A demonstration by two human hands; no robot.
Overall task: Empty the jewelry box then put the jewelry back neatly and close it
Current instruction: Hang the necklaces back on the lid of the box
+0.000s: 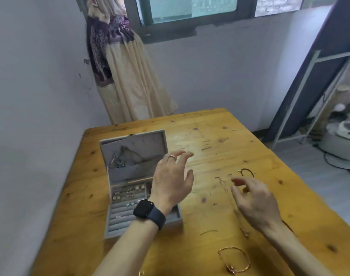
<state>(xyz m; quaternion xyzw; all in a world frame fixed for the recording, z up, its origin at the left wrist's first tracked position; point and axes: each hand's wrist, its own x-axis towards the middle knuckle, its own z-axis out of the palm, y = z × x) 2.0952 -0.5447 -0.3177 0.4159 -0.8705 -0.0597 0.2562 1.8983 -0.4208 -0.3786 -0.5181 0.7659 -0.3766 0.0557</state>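
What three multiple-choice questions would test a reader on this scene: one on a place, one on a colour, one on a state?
1. Where does the jewelry box stand on the table?
A. on its left part
B. at its far right corner
C. in its middle

2. What colour is the watch at the left hand?
A. white
B. black
C. red

3. How is the box's lid?
A. shut
B. raised open
C. lying apart on the table

Answers: 1 A, the box sits near the table's left edge; 2 B, its strap and face are black; 3 B, the lid stands upright at the box's far side.
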